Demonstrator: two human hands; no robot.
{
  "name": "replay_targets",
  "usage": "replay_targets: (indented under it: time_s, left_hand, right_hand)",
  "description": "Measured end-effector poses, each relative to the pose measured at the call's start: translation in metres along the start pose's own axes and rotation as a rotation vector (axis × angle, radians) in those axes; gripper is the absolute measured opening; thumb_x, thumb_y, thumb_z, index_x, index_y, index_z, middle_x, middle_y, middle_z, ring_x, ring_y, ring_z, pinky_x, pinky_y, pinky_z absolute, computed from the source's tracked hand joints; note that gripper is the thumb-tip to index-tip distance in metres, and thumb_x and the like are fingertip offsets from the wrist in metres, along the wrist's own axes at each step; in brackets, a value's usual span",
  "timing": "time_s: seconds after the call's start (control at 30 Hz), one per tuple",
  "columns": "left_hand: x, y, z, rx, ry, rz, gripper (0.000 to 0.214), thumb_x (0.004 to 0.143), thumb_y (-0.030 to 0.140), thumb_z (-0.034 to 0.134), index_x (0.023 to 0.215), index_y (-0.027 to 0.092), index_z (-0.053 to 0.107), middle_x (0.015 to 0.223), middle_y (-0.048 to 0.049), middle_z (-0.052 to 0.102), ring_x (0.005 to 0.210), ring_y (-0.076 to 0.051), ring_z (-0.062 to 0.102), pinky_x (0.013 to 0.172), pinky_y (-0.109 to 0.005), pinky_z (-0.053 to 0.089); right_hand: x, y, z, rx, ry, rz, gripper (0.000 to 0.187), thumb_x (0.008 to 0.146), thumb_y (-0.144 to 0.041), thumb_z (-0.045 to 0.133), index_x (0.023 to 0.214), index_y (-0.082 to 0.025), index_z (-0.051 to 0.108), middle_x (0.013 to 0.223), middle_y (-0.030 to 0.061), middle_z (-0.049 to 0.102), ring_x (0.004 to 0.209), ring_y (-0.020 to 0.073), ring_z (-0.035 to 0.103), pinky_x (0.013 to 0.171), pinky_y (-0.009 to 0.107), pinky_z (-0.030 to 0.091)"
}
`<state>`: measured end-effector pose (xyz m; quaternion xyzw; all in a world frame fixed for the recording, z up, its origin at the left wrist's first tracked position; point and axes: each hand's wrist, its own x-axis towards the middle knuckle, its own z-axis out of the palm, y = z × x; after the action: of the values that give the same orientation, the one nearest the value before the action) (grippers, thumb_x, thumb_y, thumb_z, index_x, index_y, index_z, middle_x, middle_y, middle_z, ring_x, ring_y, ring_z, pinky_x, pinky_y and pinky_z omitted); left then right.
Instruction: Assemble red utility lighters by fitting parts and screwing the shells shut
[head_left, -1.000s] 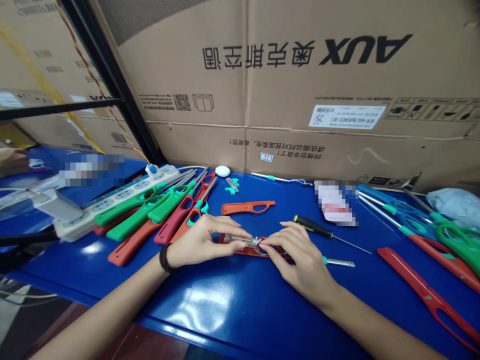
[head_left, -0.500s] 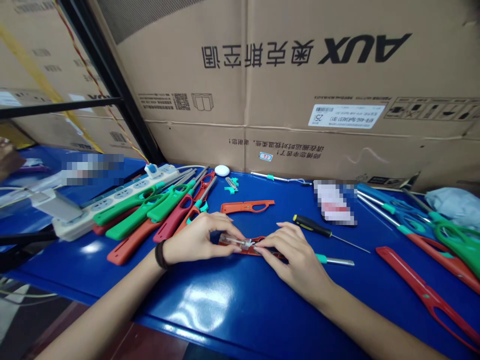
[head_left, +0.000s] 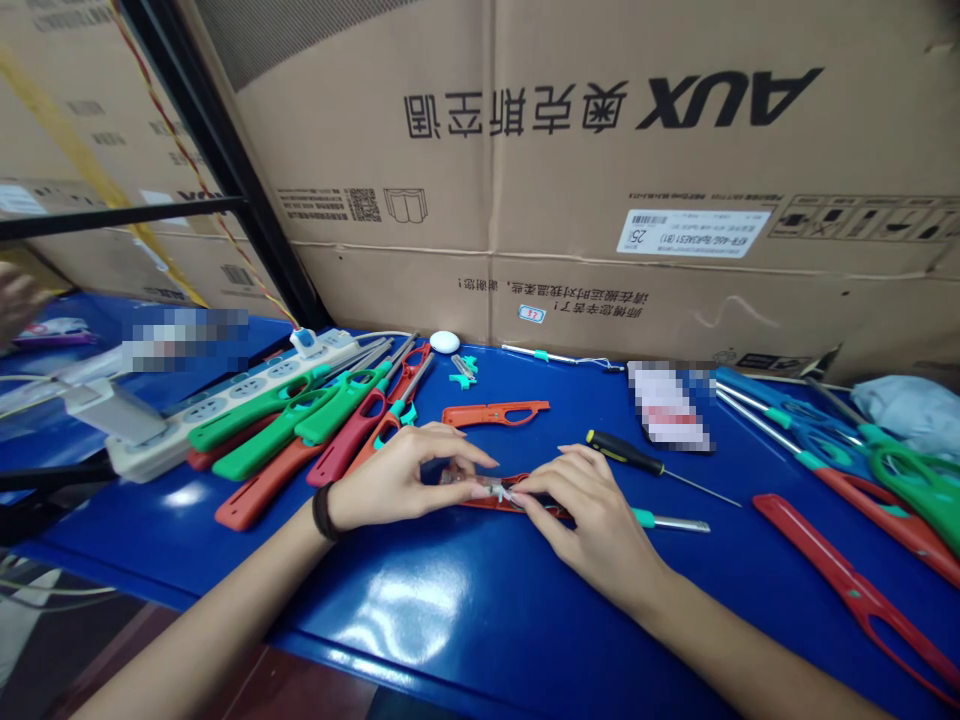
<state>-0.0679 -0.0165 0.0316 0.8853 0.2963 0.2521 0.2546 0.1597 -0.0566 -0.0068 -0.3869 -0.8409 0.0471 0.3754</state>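
Clear part (head_left: pixel 470 477) in left hand (head_left: pixel 401 482), white piece (head_left: pixel 501 493) at pinched right hand (head_left: pixel 583 498)

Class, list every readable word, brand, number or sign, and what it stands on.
"AUX": large cardboard box, upside down.
"奥克斯空调": same.
"师傅您辛苦了!": same.
"请在搬运时对我温柔些,谢谢您!": same.
White label: a 2 and a 5, order unsure.
Too small or blurred: its print, handling symbols, blue-edged sticker, left box, pixelated item.

The far cardboard box (head_left: pixel 555 225) reads "AUX 奥克斯空调" upside down; its white label (head_left: pixel 694 232), toward the right, shows "25".
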Motion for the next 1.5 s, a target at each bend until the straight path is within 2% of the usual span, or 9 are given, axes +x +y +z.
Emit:
replay_targets:
  time_s: [0.2, 0.67, 0.8, 0.93, 1.03, 1.17, 1.3, 1.43, 1.5]
  left_hand:
    - [0.001, -0.003, -0.001, 0.086, -0.073, 0.088, 0.018, 0.084, 0.03, 0.064, 0.096, 0.019, 0.072, 0.081, -0.0037, 0.073, 0.078, -0.016, 0.063, 0.089, -0.032, 0.042]
    - [0.0, -0.004, -0.003, 0.215, -0.045, 0.099, 0.016, 0.082, 0.028, 0.067, 0.097, 0.025, 0.071, 0.087, -0.0012, 0.069, 0.087, -0.016, 0.058, 0.089, -0.032, 0.037]
    - [0.002, -0.003, 0.002, 0.145, -0.059, 0.02, 0.012, 0.083, 0.029, 0.066, 0.091, 0.022, 0.071, 0.085, -0.0006, 0.07, 0.084, -0.015, 0.061, 0.089, -0.032, 0.037]
    - [0.005, -0.004, 0.008, 0.024, -0.017, -0.147, 0.012, 0.08, 0.029, 0.068, 0.082, 0.017, 0.069, 0.079, -0.0013, 0.07, 0.073, -0.014, 0.062, 0.076, -0.027, 0.043]
    - [0.004, -0.007, 0.009, 0.006, 0.019, -0.175, 0.011, 0.08, 0.027, 0.068, 0.082, 0.017, 0.069, 0.08, -0.0016, 0.068, 0.076, -0.015, 0.06, 0.075, -0.027, 0.042]
    - [0.003, -0.009, 0.008, 0.049, 0.0, -0.162, 0.011, 0.081, 0.03, 0.067, 0.082, 0.019, 0.069, 0.081, -0.0007, 0.066, 0.079, -0.015, 0.058, 0.081, -0.029, 0.038]
    - [0.002, -0.006, 0.006, 0.207, 0.008, -0.142, 0.012, 0.08, 0.036, 0.069, 0.087, 0.026, 0.071, 0.088, 0.0003, 0.063, 0.089, -0.017, 0.055, 0.084, -0.031, 0.031]
    - [0.002, -0.003, 0.008, 0.23, 0.018, -0.026, 0.014, 0.081, 0.036, 0.068, 0.094, 0.03, 0.071, 0.096, 0.0007, 0.061, 0.096, -0.017, 0.053, 0.092, -0.034, 0.026]
    - [0.002, -0.003, 0.011, 0.193, 0.019, 0.039, 0.012, 0.084, 0.032, 0.066, 0.094, 0.031, 0.071, 0.1, 0.0008, 0.061, 0.099, -0.016, 0.053, 0.097, -0.034, 0.024]
  right_hand:
    - [0.001, -0.001, 0.0, 0.014, -0.025, -0.032, 0.005, 0.086, -0.019, 0.06, 0.084, -0.02, 0.064, 0.078, 0.0002, 0.068, 0.074, 0.0151, 0.061, 0.091, 0.04, 0.04]
    - [0.0, -0.002, 0.001, 0.018, -0.037, -0.022, 0.007, 0.085, -0.018, 0.06, 0.089, -0.02, 0.065, 0.083, 0.0012, 0.069, 0.079, 0.0163, 0.06, 0.087, 0.038, 0.041]
    - [0.001, -0.002, 0.0, 0.024, -0.03, 0.001, 0.011, 0.084, -0.012, 0.057, 0.088, -0.02, 0.064, 0.081, 0.0014, 0.068, 0.077, 0.0166, 0.059, 0.086, 0.039, 0.041]
    - [0.001, -0.003, 0.0, 0.036, -0.018, 0.018, 0.018, 0.081, -0.007, 0.054, 0.09, -0.019, 0.064, 0.081, 0.0025, 0.067, 0.078, 0.0172, 0.058, 0.079, 0.036, 0.043]
    - [0.001, -0.005, 0.0, 0.04, -0.02, 0.002, 0.02, 0.081, -0.008, 0.054, 0.093, -0.02, 0.065, 0.086, 0.0035, 0.066, 0.083, 0.0177, 0.057, 0.08, 0.036, 0.043]
    - [0.001, -0.005, -0.002, 0.018, 0.011, 0.002, 0.02, 0.083, -0.011, 0.055, 0.097, -0.021, 0.065, 0.09, 0.0039, 0.066, 0.085, 0.0176, 0.058, 0.083, 0.037, 0.042]
    - [0.005, 0.0, -0.009, -0.034, 0.148, 0.016, 0.021, 0.084, -0.01, 0.052, 0.096, -0.022, 0.065, 0.087, 0.0027, 0.066, 0.083, 0.0174, 0.059, 0.087, 0.039, 0.039]
    - [0.014, 0.007, -0.028, -0.097, 0.258, 0.007, 0.023, 0.084, -0.007, 0.05, 0.091, -0.023, 0.065, 0.087, 0.0023, 0.067, 0.085, 0.0178, 0.059, 0.084, 0.038, 0.039]
    - [0.017, 0.011, -0.039, -0.101, 0.232, 0.039, 0.021, 0.084, -0.009, 0.051, 0.09, -0.023, 0.065, 0.087, 0.0027, 0.066, 0.086, 0.0186, 0.058, 0.081, 0.037, 0.041]
